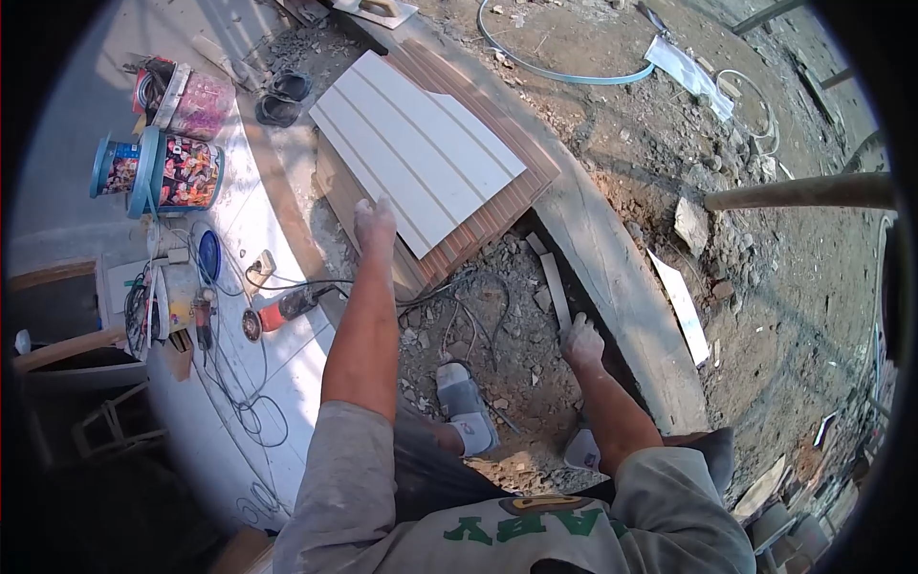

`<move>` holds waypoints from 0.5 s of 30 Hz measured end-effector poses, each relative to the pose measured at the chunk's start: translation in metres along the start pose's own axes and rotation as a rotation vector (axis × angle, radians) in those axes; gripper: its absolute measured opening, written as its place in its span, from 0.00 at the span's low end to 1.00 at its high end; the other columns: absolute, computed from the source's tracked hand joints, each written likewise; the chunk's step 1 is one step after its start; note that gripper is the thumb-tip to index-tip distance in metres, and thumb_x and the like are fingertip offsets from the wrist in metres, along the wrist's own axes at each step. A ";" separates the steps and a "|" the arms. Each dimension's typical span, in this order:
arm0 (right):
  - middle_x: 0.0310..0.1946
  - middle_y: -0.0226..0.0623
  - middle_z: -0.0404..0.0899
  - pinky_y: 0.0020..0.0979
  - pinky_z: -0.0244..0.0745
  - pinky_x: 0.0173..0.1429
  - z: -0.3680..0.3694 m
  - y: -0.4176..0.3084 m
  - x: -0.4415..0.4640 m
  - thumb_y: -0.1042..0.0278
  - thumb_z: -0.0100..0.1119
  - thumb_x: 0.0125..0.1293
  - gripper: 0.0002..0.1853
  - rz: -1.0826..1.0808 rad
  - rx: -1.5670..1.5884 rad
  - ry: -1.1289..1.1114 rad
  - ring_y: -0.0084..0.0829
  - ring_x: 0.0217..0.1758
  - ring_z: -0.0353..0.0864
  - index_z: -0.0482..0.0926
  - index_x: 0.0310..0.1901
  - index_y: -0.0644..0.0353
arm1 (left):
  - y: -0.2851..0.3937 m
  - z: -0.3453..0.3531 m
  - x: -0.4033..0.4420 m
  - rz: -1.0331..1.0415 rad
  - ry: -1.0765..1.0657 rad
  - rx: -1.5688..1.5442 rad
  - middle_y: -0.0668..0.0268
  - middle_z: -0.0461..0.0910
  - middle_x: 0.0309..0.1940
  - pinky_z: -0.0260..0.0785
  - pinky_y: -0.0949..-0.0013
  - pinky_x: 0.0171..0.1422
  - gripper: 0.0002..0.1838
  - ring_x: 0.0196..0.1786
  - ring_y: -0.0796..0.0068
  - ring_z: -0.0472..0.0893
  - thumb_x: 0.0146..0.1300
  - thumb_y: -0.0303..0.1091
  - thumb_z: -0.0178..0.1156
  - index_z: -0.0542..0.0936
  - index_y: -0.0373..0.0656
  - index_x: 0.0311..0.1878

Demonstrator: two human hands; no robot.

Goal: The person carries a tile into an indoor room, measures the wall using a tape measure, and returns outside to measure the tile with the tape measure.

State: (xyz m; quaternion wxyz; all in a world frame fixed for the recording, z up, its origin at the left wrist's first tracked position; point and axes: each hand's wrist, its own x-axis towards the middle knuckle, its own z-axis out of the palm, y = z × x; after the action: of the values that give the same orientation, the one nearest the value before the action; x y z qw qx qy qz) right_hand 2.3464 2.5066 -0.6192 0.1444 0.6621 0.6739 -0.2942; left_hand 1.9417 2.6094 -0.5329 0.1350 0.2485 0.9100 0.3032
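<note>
My left hand (375,226) reaches to the left edge of a white striped panel (421,143), which lies on a stack of brown ribbed tiles (540,172). Its fingers look curled; whether they grip the panel edge is hard to make out. On the right, my right hand (581,342) is closed on the lower end of a narrow pale strip (556,287), beside the dark gap along the concrete ledge (612,258).
To the left are patterned buckets (189,172), a red angle grinder (287,309) with cables, and a blue lid (209,254). Rubble lies around my feet. A long pole (803,192) juts in at right, near a white offcut (679,304).
</note>
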 end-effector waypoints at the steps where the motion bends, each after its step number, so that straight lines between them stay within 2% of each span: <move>1: 0.41 0.46 0.76 0.40 0.78 0.43 0.009 0.000 0.004 0.57 0.57 0.59 0.20 -0.076 -0.012 -0.008 0.45 0.43 0.81 0.64 0.45 0.60 | -0.016 0.013 0.022 0.068 -0.077 0.033 0.43 0.73 0.51 0.66 0.59 0.59 0.31 0.55 0.51 0.74 0.58 0.50 0.54 0.69 0.29 0.53; 3: 0.39 0.46 0.76 0.39 0.79 0.40 0.020 0.001 0.011 0.57 0.56 0.59 0.20 -0.189 -0.097 0.018 0.43 0.40 0.82 0.62 0.44 0.61 | -0.013 0.032 0.040 0.149 -0.153 0.042 0.44 0.73 0.51 0.67 0.58 0.60 0.30 0.56 0.51 0.74 0.58 0.49 0.55 0.69 0.29 0.53; 5: 0.38 0.46 0.76 0.39 0.79 0.40 0.022 0.004 0.010 0.59 0.54 0.60 0.18 -0.195 -0.140 0.002 0.42 0.39 0.82 0.63 0.43 0.62 | 0.013 0.031 0.031 -0.073 0.076 0.192 0.46 0.72 0.52 0.67 0.57 0.61 0.31 0.57 0.49 0.72 0.57 0.49 0.56 0.69 0.30 0.53; 6: 0.37 0.46 0.76 0.38 0.79 0.40 0.019 0.002 0.012 0.60 0.52 0.61 0.16 -0.207 -0.170 -0.024 0.41 0.38 0.82 0.63 0.43 0.62 | 0.025 0.031 0.028 -0.072 0.075 0.174 0.46 0.72 0.52 0.67 0.57 0.61 0.31 0.57 0.49 0.72 0.57 0.49 0.56 0.69 0.30 0.53; 7: 0.34 0.49 0.77 0.41 0.78 0.40 0.000 -0.006 0.007 0.64 0.47 0.61 0.13 -0.204 -0.141 -0.072 0.45 0.37 0.82 0.63 0.42 0.64 | 0.034 0.030 0.029 -0.203 0.085 0.213 0.46 0.72 0.52 0.68 0.57 0.60 0.31 0.56 0.49 0.74 0.56 0.49 0.57 0.69 0.31 0.54; 8: 0.34 0.49 0.77 0.41 0.78 0.40 -0.019 -0.013 0.004 0.64 0.47 0.61 0.13 -0.198 -0.142 -0.062 0.45 0.37 0.82 0.63 0.42 0.64 | 0.042 0.029 0.035 -0.331 0.097 0.251 0.46 0.72 0.53 0.69 0.56 0.59 0.32 0.55 0.49 0.75 0.55 0.50 0.57 0.69 0.33 0.55; 11: 0.33 0.56 0.77 0.51 0.73 0.42 -0.102 -0.023 -0.010 0.66 0.47 0.59 0.13 -0.355 -0.020 -0.144 0.57 0.36 0.78 0.65 0.40 0.66 | -0.030 0.078 0.115 -0.380 -0.008 0.285 0.48 0.74 0.51 0.71 0.56 0.57 0.30 0.52 0.51 0.77 0.53 0.49 0.58 0.71 0.34 0.53; 12: 0.33 0.56 0.77 0.51 0.72 0.42 -0.132 -0.017 -0.013 0.67 0.48 0.57 0.13 -0.425 -0.032 -0.174 0.56 0.36 0.78 0.65 0.40 0.66 | -0.044 0.085 0.126 -0.398 -0.048 0.301 0.49 0.75 0.50 0.71 0.56 0.57 0.30 0.51 0.52 0.78 0.53 0.49 0.58 0.72 0.34 0.52; 13: 0.32 0.55 0.76 0.51 0.71 0.42 -0.162 -0.010 -0.015 0.67 0.49 0.55 0.13 -0.498 -0.046 -0.202 0.56 0.36 0.77 0.65 0.40 0.65 | -0.046 0.082 0.124 -0.319 -0.054 0.290 0.50 0.76 0.48 0.72 0.56 0.55 0.28 0.49 0.53 0.79 0.52 0.49 0.58 0.74 0.36 0.50; 14: 0.31 0.55 0.76 0.51 0.69 0.42 -0.191 -0.006 -0.015 0.69 0.51 0.52 0.13 -0.445 -0.051 -0.207 0.56 0.35 0.76 0.66 0.39 0.64 | -0.041 0.077 0.120 -0.283 -0.056 0.275 0.51 0.77 0.48 0.72 0.56 0.54 0.27 0.48 0.54 0.79 0.52 0.48 0.58 0.75 0.37 0.49; 15: 0.30 0.54 0.75 0.51 0.69 0.42 -0.211 0.006 -0.014 0.69 0.51 0.51 0.13 -0.451 -0.067 -0.099 0.56 0.35 0.76 0.66 0.38 0.63 | -0.036 0.071 0.115 -0.247 -0.058 0.261 0.51 0.78 0.47 0.72 0.56 0.54 0.26 0.47 0.54 0.80 0.51 0.48 0.58 0.76 0.38 0.48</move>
State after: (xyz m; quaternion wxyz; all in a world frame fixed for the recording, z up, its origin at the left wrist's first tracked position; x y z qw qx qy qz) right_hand 2.3942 2.6194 -0.4461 0.1297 0.4745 0.8062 -0.3287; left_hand 1.8604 2.6801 -0.6211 0.1639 0.1587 0.9610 0.1565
